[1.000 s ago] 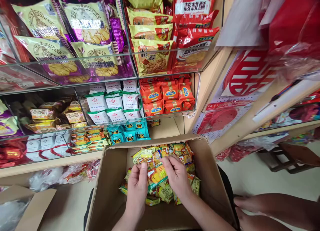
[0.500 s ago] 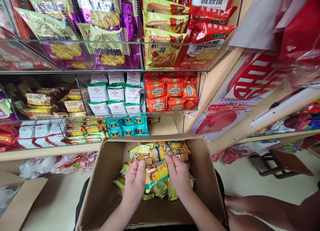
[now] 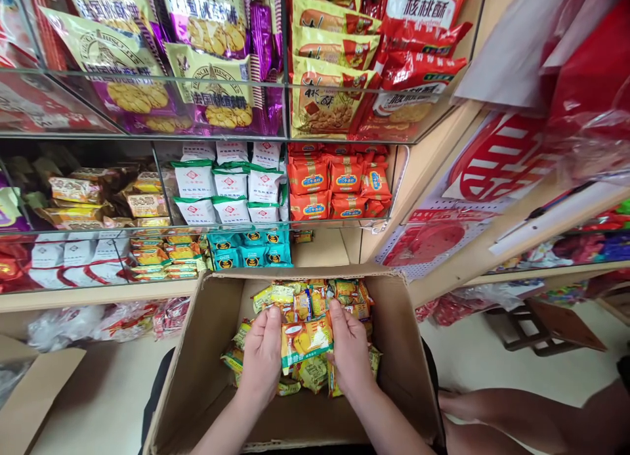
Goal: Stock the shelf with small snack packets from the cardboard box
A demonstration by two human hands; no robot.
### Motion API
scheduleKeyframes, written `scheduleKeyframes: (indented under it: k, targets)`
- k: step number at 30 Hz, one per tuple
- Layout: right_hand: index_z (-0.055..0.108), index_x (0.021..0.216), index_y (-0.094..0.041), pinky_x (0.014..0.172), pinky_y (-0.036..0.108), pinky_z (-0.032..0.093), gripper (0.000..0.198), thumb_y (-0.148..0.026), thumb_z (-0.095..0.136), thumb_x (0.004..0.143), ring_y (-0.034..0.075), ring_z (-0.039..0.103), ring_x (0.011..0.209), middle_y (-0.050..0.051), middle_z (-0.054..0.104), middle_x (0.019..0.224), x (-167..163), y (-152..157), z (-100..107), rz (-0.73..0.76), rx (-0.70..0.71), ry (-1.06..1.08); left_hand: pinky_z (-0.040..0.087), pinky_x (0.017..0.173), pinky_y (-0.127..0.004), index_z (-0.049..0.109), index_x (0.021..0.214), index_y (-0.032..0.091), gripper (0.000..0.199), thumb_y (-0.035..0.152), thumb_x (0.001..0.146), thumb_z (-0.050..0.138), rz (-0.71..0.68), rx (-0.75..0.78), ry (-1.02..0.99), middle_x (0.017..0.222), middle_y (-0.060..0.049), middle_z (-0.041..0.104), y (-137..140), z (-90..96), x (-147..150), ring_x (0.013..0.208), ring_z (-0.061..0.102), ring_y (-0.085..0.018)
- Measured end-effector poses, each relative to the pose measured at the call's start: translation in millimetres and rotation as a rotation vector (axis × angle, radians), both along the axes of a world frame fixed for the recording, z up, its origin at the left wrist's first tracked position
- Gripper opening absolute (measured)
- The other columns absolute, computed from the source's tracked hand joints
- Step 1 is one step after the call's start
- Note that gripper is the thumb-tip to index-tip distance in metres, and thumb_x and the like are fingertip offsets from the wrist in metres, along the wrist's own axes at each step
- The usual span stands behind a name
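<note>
Between my two hands is a small yellow and green biscuit packet (image 3: 306,342), its printed face turned up toward me. My left hand (image 3: 263,350) pinches its left end with the thumb on top, and my right hand (image 3: 350,346) grips the right end the same way. Both hands are inside an open cardboard box (image 3: 197,376), above a loose pile of similar biscuit packets (image 3: 315,374). The fingers under the held packet are mostly hidden.
Shelves with clear fronts stand ahead, holding red packets (image 3: 309,174), white and green packets (image 3: 231,186) and teal packets (image 3: 253,255). Larger biscuit bags (image 3: 216,87) fill the upper shelf. A wooden stool (image 3: 556,327) and another person's bare legs (image 3: 512,409) are at the right.
The held packet has turned slightly flatter, showing more of its face, and my hands have spread a little apart along it. The view has shifted slightly.
</note>
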State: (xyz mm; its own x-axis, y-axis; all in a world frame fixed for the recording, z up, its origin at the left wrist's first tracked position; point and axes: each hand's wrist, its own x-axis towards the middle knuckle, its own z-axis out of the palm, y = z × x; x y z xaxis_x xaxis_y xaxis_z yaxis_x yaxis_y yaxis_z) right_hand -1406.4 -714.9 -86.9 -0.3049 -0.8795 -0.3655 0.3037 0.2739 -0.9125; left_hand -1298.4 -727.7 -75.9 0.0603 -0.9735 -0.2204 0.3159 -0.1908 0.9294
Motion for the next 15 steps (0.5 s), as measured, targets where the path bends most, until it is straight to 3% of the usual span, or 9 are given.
scheduleKeyframes:
  k: [3, 7, 9, 12, 15]
  targets:
    - [0.058, 0.081, -0.02, 0.031, 0.02, 0.025, 0.044, -0.061, 0.044, 0.075, 0.011, 0.04, 0.04, -0.002, 0.049, 0.053, -9.0, 7.3, 1.1, 0.131, 0.029, 0.009, 0.039, 0.048, -0.02, 0.046, 0.061, 0.019, 0.033, 0.049, 0.073, 0.054, -0.028, -0.059, -0.118, 0.051, 0.006, 0.048, -0.5, -3.9, 5.3, 0.047, 0.045, -0.008]
    - [0.061, 0.088, -0.021, 0.045, 0.02, 0.038, 0.034, -0.049, 0.058, 0.07, 0.011, 0.047, 0.052, -0.002, 0.053, 0.063, -32.7, 9.1, 10.5, 0.47, -0.159, 0.069, 0.035, 0.045, -0.018, 0.044, 0.054, 0.018, 0.037, 0.048, 0.071, 0.056, -0.072, -0.1, -0.199, 0.05, 0.006, 0.042, -2.6, -4.9, 14.3, 0.047, 0.038, -0.006]
    - [0.062, 0.087, -0.02, 0.053, 0.021, 0.042, 0.029, -0.043, 0.062, 0.069, 0.012, 0.052, 0.06, -0.001, 0.057, 0.067, -47.8, -2.6, 20.9, 0.546, -0.205, 0.166, 0.033, 0.042, -0.018, 0.046, 0.058, 0.019, 0.036, 0.049, 0.076, 0.05, -0.107, -0.148, -0.291, 0.051, 0.006, 0.042, -6.3, 1.9, 23.5, 0.045, 0.037, -0.007]
    - [0.06, 0.094, -0.019, 0.058, 0.022, 0.044, 0.029, -0.039, 0.058, 0.074, 0.013, 0.056, 0.067, 0.001, 0.062, 0.078, -71.1, -35.8, 36.7, 0.458, -0.224, 0.372, 0.039, 0.048, -0.022, 0.049, 0.072, 0.021, 0.024, 0.042, 0.082, 0.043, -0.064, -0.374, -0.67, 0.058, 0.004, 0.048, -17.6, 17.8, 52.8, 0.05, 0.046, -0.01]
    - [0.056, 0.1, -0.017, 0.05, 0.022, 0.043, 0.031, -0.037, 0.054, 0.077, 0.011, 0.056, 0.055, 0.002, 0.062, 0.077, -86.0, -77.4, 43.7, 0.435, -0.17, 0.655, 0.043, 0.074, -0.033, 0.052, 0.086, 0.021, 0.022, 0.041, 0.076, 0.05, 0.135, -0.62, -1.196, 0.08, -0.003, 0.057, -32.9, 25.0, 96.4, 0.076, 0.055, -0.019]
